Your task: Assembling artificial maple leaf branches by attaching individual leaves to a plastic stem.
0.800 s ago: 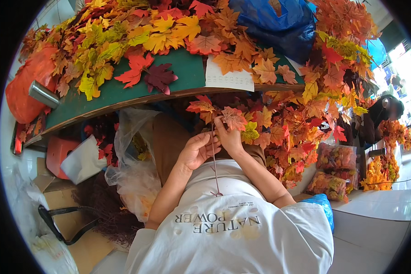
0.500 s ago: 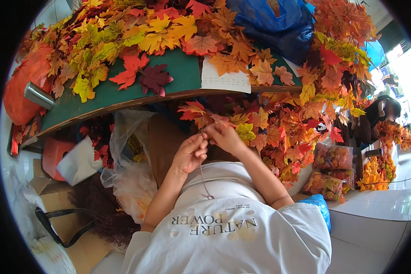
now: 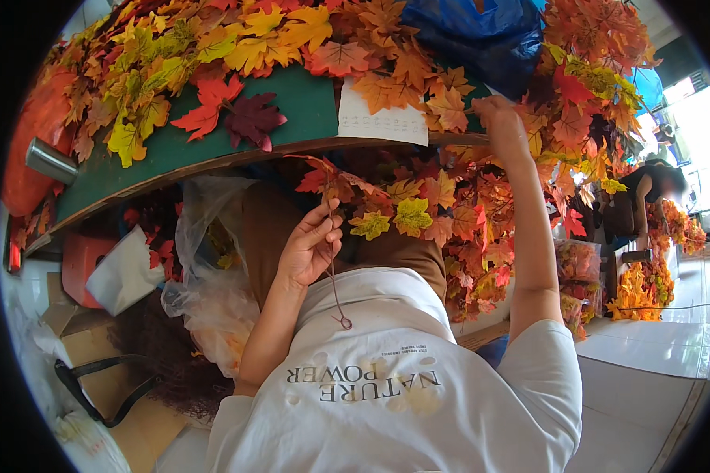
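L hand (image 3: 309, 246) was up in front of the torso, approx. over the lap, fingers clamped on a thin brown stem (image 3: 334, 293), thumb pressed against the fingertips. Stem ran down below the hand & ended in a small loop over the white tee (image 3: 394, 414). At its upper end, just above the L fingers, sat a red leaf (image 3: 314, 178), close under the counter (image 3: 300, 98) edge.

R hand (image 3: 503, 130) was well apart from L, arm stretched fwd to the front edge of the counter, just beside an orange leaf (image 3: 447, 109) at the pile's R end; fingers bent, but can't tell if they were apart or clamped on anything.

On the green counter: big pile of artificial leaves in yellow, orange & red, w/ a bright red leaf (image 3: 207, 108) & a dark purple leaf (image 3: 255, 122) near the front, plus a white paper (image 3: 376, 117) partly under orange leaves. Blue plastic bag (image 3: 481, 47) lay behind the R hand; metal cylinder (image 3: 51, 161) at the far L end.

Below, L side: clear plastic bag (image 3: 205, 272), black strap (image 3: 106, 388) in a loop. R side: hanging leaf sprays, bagged leaves (image 3: 577, 260), co-worker (image 3: 651, 189) in bkgd.
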Action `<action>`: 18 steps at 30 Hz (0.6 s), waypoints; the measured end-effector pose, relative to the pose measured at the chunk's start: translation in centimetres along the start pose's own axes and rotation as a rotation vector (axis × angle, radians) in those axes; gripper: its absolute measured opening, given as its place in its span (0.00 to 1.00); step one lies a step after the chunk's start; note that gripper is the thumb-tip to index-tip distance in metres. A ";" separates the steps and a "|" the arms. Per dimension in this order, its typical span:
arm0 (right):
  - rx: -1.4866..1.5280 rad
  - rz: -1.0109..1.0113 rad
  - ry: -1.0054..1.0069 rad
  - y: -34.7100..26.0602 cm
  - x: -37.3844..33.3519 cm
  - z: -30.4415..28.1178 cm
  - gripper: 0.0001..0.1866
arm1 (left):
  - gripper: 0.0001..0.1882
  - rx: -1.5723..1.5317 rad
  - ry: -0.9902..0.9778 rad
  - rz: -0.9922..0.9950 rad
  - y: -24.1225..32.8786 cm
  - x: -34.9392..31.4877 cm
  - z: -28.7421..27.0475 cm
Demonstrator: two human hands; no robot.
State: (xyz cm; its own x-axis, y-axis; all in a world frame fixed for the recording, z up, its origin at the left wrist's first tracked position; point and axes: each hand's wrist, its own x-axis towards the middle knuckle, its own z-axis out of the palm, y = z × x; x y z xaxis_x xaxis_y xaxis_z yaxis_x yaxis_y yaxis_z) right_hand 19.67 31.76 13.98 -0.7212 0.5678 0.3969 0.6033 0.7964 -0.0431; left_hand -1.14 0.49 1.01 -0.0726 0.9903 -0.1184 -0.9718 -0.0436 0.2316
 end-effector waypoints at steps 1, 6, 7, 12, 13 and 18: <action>0.004 -0.001 -0.004 0.1 0.3 0.2 0.16 | 0.18 -0.003 -0.005 -0.003 -0.1 0.0 0.0; 0.164 0.072 0.026 -0.3 1.7 -0.4 0.13 | 0.18 0.012 0.013 -0.022 -0.4 -0.5 -0.4; 0.165 0.075 0.026 0.3 1.9 -0.3 0.13 | 0.18 0.021 0.004 -0.030 -0.4 -0.5 -0.5; -0.178 -0.238 0.373 3.1 4.1 -1.1 0.14 | 0.18 0.034 0.003 -0.031 -0.5 -0.2 -0.6; -0.178 -0.233 0.371 3.6 4.4 -0.9 0.14 | 0.18 0.046 0.005 -0.029 -0.6 -0.2 -0.7; -0.329 -0.409 0.056 3.2 5.7 -1.0 0.16 | 0.18 0.046 -0.006 -0.047 -0.9 -0.3 -0.4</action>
State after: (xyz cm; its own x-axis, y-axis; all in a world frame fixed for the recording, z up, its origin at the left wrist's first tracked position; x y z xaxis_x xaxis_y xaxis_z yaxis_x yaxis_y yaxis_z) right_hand 17.80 37.38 17.00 -0.9063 0.2046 0.3699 0.3574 0.8382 0.4120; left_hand -0.36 0.21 0.47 -0.0259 0.9919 -0.1244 -0.9628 0.0087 0.2702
